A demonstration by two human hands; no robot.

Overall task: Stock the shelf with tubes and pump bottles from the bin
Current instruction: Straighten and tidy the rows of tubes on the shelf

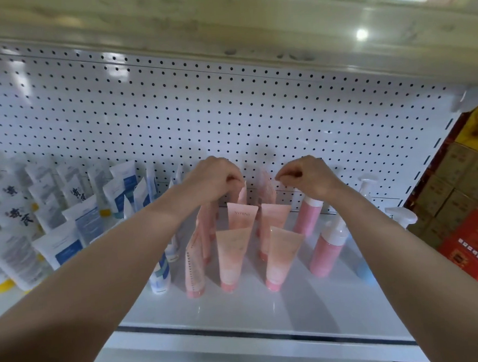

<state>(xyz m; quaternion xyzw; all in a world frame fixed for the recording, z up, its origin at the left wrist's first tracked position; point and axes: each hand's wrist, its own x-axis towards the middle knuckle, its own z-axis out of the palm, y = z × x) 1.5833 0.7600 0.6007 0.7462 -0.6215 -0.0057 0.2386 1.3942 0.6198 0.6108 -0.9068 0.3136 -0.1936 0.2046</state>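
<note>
The left hand (213, 179) pinches a pink tube (242, 195) on the shelf (269, 306); the right hand (309, 177) hovers curled beside

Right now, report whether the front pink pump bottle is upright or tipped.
Upright: the front pink pump bottle stands base-down on the shelf.

White pegboard panel (227, 111) fills the far wall; red and brown cartons (471, 207) stack at right; light glints on the board (278, 36) above.

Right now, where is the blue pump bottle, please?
Head view: the blue pump bottle stands far right on the shelf, beside the front pink pump bottle.
</note>
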